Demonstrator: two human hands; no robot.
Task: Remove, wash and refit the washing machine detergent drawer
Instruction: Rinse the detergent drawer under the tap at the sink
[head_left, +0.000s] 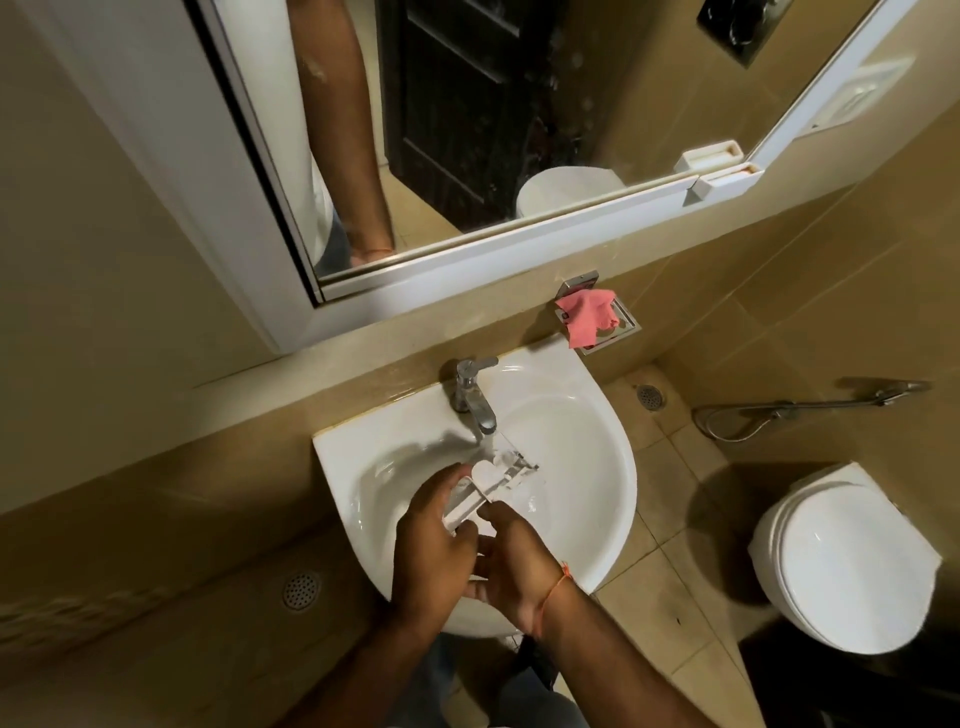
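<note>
The white plastic detergent drawer (493, 480) is held over the white sink (587, 467), its far end under the chrome tap (472, 395), where water runs onto it. My left hand (431, 540) grips the drawer's near left side. My right hand (511, 561) holds its near end from the right and below; an orange thread is tied round that wrist. The near part of the drawer is hidden by my fingers.
A pink cloth (587, 314) lies in a metal soap holder (626, 325) on the wall behind the sink. A mirror (467, 130) hangs above. A white toilet (841, 566) stands at the right, with a spray hose (779, 410) on the wall.
</note>
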